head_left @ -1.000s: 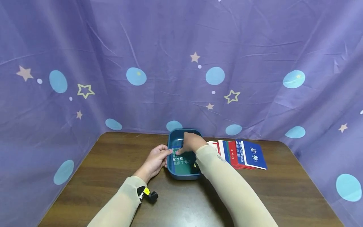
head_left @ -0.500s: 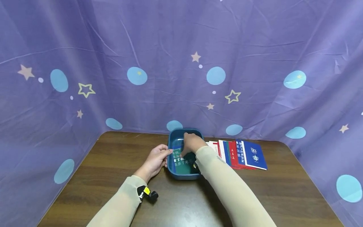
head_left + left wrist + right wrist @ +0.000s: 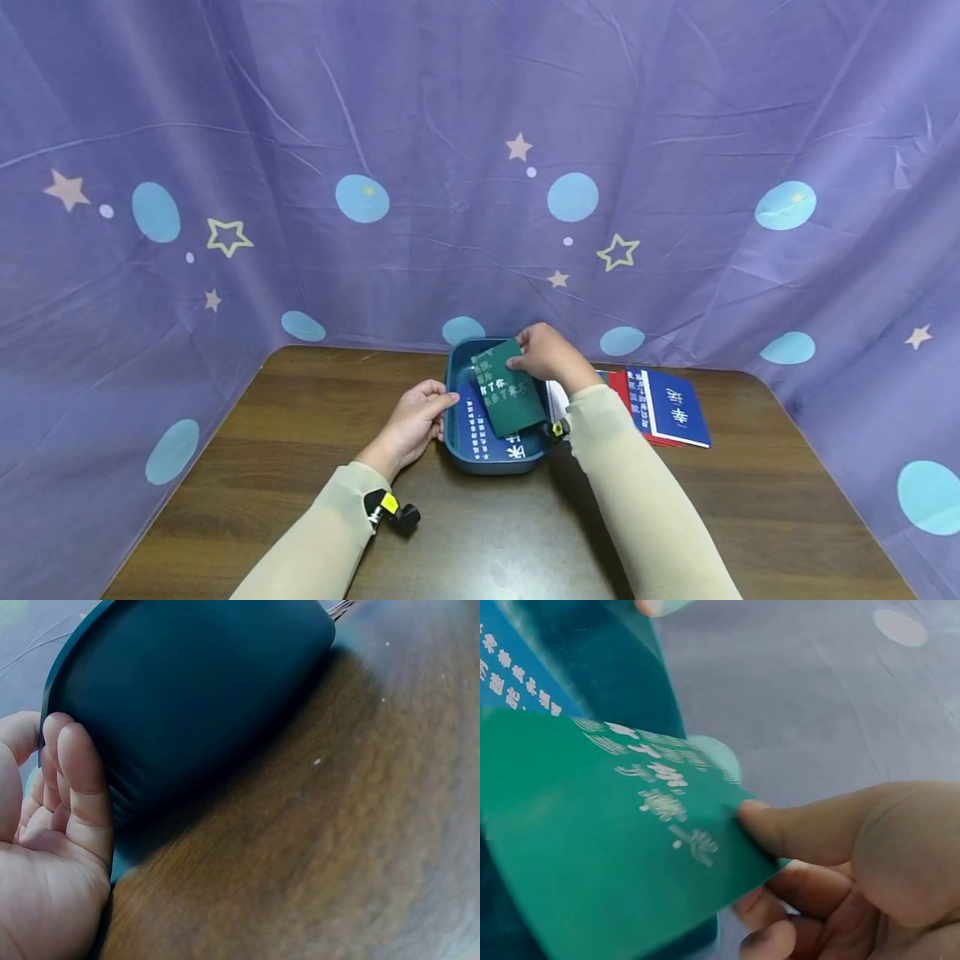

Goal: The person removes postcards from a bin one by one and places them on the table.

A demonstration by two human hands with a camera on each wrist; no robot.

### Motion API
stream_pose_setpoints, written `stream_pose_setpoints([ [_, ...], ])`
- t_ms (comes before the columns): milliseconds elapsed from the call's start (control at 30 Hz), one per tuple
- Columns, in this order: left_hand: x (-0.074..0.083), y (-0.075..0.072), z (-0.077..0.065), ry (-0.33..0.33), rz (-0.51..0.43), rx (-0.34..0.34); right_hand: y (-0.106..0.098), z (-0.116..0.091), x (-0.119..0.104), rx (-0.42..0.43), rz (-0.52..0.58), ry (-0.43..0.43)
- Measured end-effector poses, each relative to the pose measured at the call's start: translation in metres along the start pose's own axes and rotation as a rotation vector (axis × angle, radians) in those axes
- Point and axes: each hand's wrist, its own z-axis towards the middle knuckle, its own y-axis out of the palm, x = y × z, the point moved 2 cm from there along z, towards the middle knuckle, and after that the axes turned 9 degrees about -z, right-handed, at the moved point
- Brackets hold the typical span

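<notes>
A green card [image 3: 504, 392] with white lettering is pinched at its far right corner by my right hand [image 3: 551, 354], thumb on top, in the head view. It is tilted over the dark teal bin [image 3: 459, 364]. Inside the bin lies a blue card [image 3: 472, 429] with white characters. My left hand [image 3: 411, 421] holds the bin's left wall, thumb at the rim. In the left wrist view its fingers [image 3: 82, 769] press the outside of the bin wall [image 3: 195, 682]. Close up in the right wrist view, the green card [image 3: 607, 847] sits between thumb and fingers.
Right of the bin, a fanned row of cards lies on the wooden table [image 3: 757, 500], a blue card [image 3: 675, 408] on top at its right end and red ones beneath. My right forearm covers part of the row. A purple curtain [image 3: 450, 167] hangs behind the table.
My right hand has lifted the green card off the bin's floor and moved right with it, uncovering the blue card below. My left hand has stayed on the bin.
</notes>
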Motion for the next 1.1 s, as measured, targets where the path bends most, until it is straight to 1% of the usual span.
stream_pose_setpoints([
  [100, -0.001, 0.000, 0.000, -0.003, -0.003, 0.002, -0.005, -0.006, 0.015, 0.055, 0.127, 0.001],
  [167, -0.002, 0.001, 0.001, -0.002, -0.001, 0.000, -0.010, -0.012, 0.024, 0.075, 0.204, 0.013],
  [300, -0.002, 0.002, 0.002, 0.007, 0.000, -0.007, -0.019, -0.023, 0.043, 0.098, 0.302, 0.016],
  [433, -0.002, 0.002, 0.002, 0.007, -0.002, -0.006, -0.027, -0.031, 0.064, 0.137, 0.366, 0.021],
  [533, -0.002, 0.001, 0.001, 0.007, -0.006, 0.003, -0.034, -0.035, 0.078, 0.145, 0.352, 0.028],
  [700, -0.001, 0.001, 0.002, 0.009, -0.004, 0.009, -0.049, -0.046, 0.094, 0.096, 0.244, -0.004],
  [800, -0.002, 0.001, 0.002, 0.008, -0.004, 0.008, -0.059, -0.053, 0.100, 0.088, 0.220, 0.000],
  [933, -0.002, 0.000, 0.002, 0.004, -0.008, 0.013, -0.075, -0.063, 0.108, 0.135, 0.219, 0.027],
  [1000, -0.002, 0.000, 0.001, 0.003, -0.007, 0.014, -0.084, -0.069, 0.113, 0.171, 0.192, 0.044],
  [1100, 0.000, 0.001, 0.001, 0.003, -0.003, 0.011, -0.097, -0.078, 0.123, 0.221, 0.142, 0.106],
])
